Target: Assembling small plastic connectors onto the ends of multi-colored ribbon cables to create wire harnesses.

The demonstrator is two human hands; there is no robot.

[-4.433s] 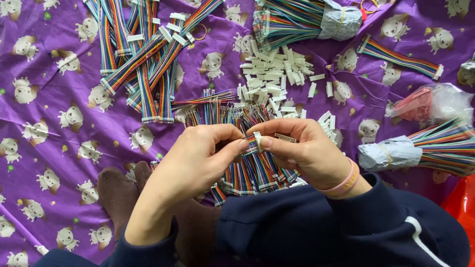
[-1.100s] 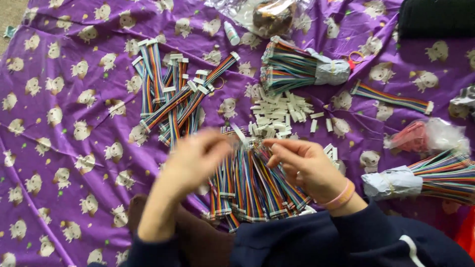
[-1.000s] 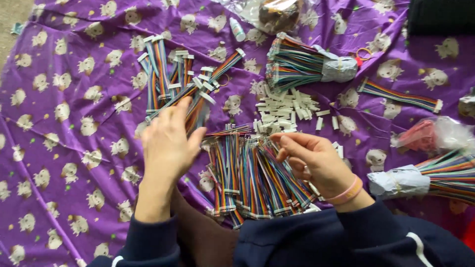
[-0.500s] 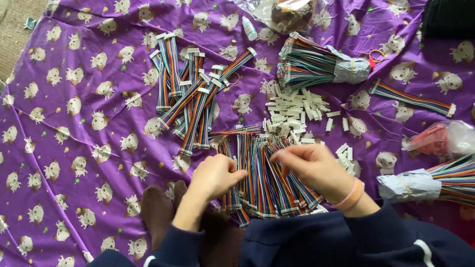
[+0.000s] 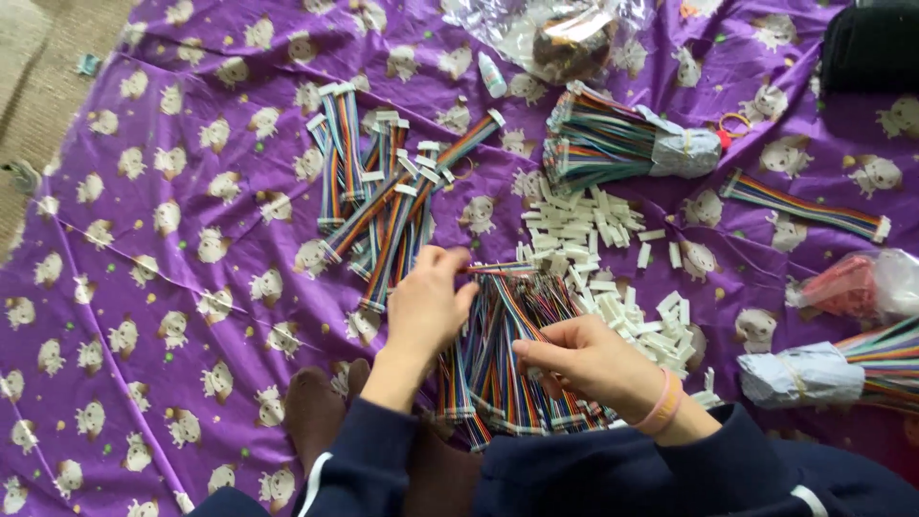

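Left hand [image 5: 426,306] moved up pinching one ribbon cable [image 5: 498,271], right hand [image 5: 584,359] on pile [image 5: 507,373]

Purple printed sheet [image 5: 144,316] over beige carpet [image 5: 43,57], top-left; soft even light.

Ground sheet [image 5: 191,191]: thin purple plastic, glossy, creased, printed with pale animal figures.
Ribbon cables [image 5: 507,364] under both hands: smooth plastic-coated wires in rainbow stripes, slight sheen.
Finished cables [image 5: 383,211]: same striped plastic, tipped with white plugs.
Loose connectors [image 5: 584,230]: small white moulded plastic, matt.
Wrapped bundle [image 5: 622,144]: striped wires bound in crinkled grey plastic film.
Clear bag [image 5: 546,29]: shiny, wrinkled film.
Left hand [image 5: 426,306], right hand [image 5: 584,359]: bare; dark blue sleeves [image 5: 593,474] of soft matt knit cloth; pink rubbery wristband [image 5: 661,402].
Floor [image 5: 38,57]: rough beige.
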